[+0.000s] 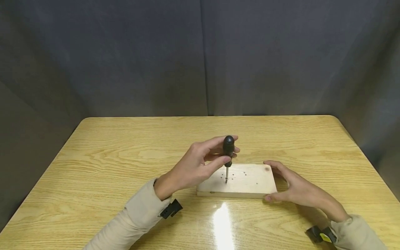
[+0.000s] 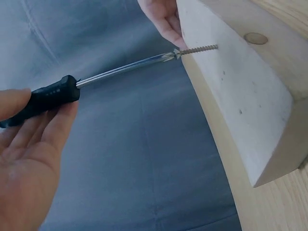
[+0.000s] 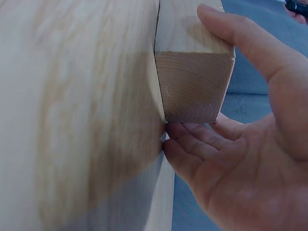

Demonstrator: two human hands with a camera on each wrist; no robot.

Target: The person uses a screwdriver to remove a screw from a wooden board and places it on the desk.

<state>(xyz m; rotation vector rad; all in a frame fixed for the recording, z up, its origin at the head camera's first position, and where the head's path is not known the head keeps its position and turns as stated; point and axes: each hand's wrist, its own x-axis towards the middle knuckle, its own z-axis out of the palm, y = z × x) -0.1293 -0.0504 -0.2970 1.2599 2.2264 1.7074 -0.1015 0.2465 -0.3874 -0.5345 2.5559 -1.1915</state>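
So, closest in are two beige sleeves (image 1: 137, 211) with a black wrist unit (image 1: 171, 208) on the left one and another by the right cuff, that one with a yellow patch. Right hand (image 1: 297, 187) has a good pinch on the right end of a wooden block (image 1: 240, 187), thumb on the near side, fingertips round the far side. Left hand (image 1: 198, 165) is gripping a screwdriver (image 1: 228, 147) by its handle, thumb opposite the fingers.

Block's a chunky pale plank, flat on the table in front of the person, a bit right of centre. Square-cut end with curved grain lines, dark knot near the far right corner, round knot on the near long side, plus a scatter of small dark holes (image 1: 245, 173) across the top. Driver's got a black rounded handle and shiny steel shaft, nearly upright, tip at the head of a brownish threaded screw (image 2: 198, 49). Most of the thread shows above the wood; can't tell how deep the point sits.

Light wood-grain tabletop (image 1: 109, 156) runs back to a dark blue-grey curtain (image 1: 125, 59).
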